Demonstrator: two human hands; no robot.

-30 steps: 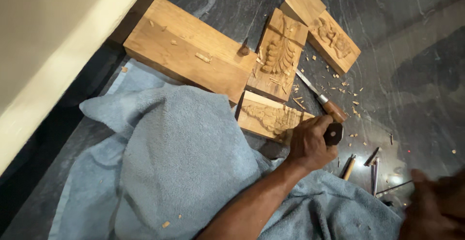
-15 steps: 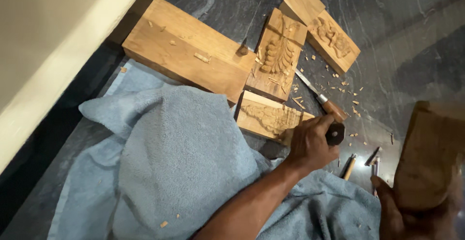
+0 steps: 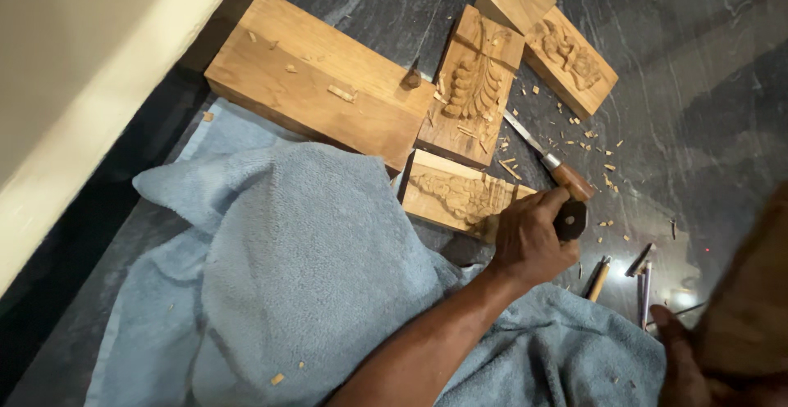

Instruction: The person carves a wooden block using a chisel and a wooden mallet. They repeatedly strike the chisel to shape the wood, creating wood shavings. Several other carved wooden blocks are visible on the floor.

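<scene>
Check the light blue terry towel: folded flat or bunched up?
Bunched up. The light blue terry towel lies in rumpled humps and creases on the dark stone floor, one edge against the plain wooden block.

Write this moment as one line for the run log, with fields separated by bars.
left hand: grips chisel at carved block | right hand: holds wooden mallet | around: blue towel, plain block, wood chips

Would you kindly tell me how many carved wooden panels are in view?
3: one beside the left hand, one above it, one top right. Others may be hidden.

Wooden mallet (image 3: 751,308) now lower, closer
</scene>
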